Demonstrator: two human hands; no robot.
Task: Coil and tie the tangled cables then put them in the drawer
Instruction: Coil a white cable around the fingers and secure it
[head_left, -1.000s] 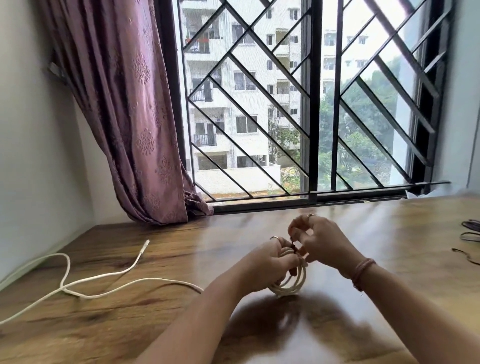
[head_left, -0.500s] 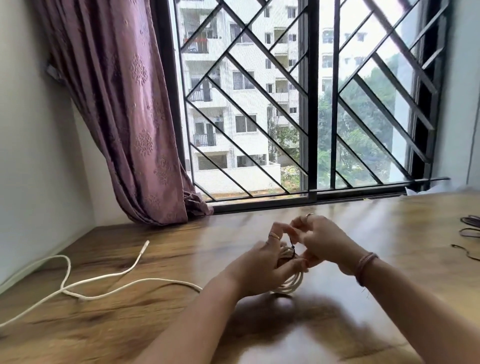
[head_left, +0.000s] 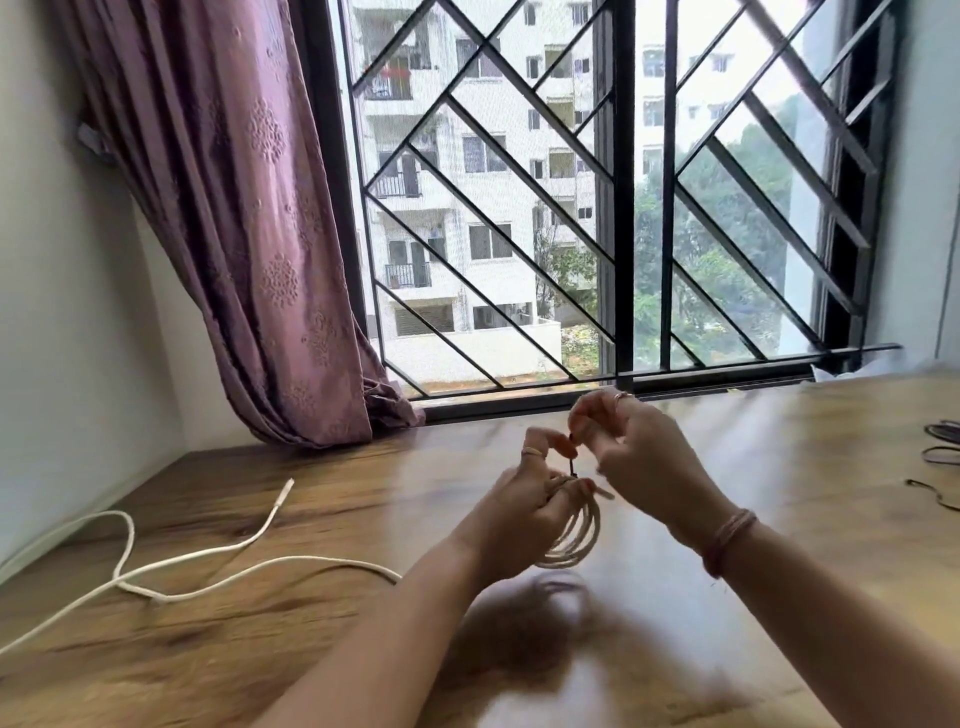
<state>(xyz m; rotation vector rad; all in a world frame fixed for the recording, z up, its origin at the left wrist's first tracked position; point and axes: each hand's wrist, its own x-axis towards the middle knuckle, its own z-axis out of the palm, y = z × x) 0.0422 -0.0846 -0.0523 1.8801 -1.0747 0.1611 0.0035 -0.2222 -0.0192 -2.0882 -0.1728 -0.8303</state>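
Note:
A coiled white cable hangs just above the wooden table, gripped at its top by my left hand. A thin black tie stands up from the top of the coil. My right hand pinches the upper end of that tie, and my left thumb and forefinger touch it too. Both hands are a little blurred. A loose white cable lies uncoiled on the table to the left, its plug end pointing toward the window.
Dark cables lie at the table's right edge. A barred window and a mauve curtain close off the far side, with a white wall on the left. No drawer is in view.
Both hands have risen, lifting the coil off the table. My right hand has pulled the black tie upward and away from the coil.

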